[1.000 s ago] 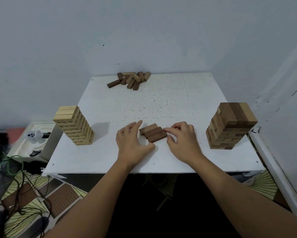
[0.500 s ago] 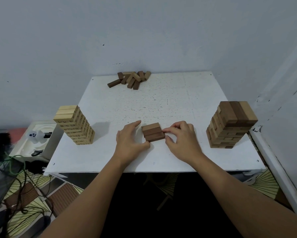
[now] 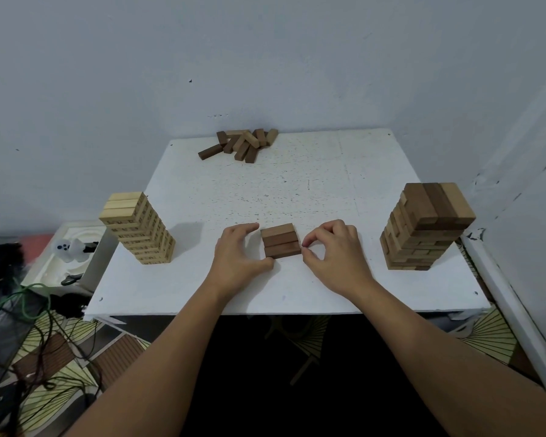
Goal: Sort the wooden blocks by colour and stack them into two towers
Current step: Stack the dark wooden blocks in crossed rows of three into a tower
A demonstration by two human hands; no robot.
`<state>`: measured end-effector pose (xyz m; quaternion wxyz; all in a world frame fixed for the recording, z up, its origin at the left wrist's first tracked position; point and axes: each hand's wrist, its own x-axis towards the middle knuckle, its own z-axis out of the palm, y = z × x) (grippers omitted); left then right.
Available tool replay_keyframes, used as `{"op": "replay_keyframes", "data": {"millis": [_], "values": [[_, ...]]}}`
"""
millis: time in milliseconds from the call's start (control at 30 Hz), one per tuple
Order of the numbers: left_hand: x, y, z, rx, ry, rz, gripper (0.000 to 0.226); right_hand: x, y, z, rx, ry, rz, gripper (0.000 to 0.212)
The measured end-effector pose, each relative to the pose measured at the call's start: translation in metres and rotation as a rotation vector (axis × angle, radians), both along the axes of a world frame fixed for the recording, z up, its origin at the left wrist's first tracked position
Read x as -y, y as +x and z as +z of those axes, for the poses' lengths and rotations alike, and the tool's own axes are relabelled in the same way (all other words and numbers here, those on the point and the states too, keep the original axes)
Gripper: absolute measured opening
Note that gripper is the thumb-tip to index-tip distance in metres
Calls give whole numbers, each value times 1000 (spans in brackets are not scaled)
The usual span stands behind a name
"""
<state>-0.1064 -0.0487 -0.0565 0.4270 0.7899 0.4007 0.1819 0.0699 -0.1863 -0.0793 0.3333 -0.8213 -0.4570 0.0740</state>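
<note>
A white speckled table [image 3: 297,190] is standing against a grey wall, carrying two towers: a mixed brown tower [image 3: 423,228] is rising at its right edge and a pale wood tower [image 3: 139,228] at its left. A loose pile of brown blocks [image 3: 240,143] is lying at the far edge. Three dark rectangular blocks [image 3: 280,241] are lying flat, side by side, between the hands near the front edge. The left hand [image 3: 237,260] is cupping their left side, fingers spread and relaxed, thumb touching the near corner. The right hand [image 3: 334,257] is curling its fingers, fingertips [image 3: 306,244] just touching the blocks' right ends.
</note>
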Motion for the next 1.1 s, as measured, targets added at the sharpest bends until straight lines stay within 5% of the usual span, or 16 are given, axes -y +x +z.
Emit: {"op": "replay_keyframes", "data": {"millis": [1100], "values": [[2,5,-8,27,95,25,65,-1,2,-2,-2,16,-8,23]]}}
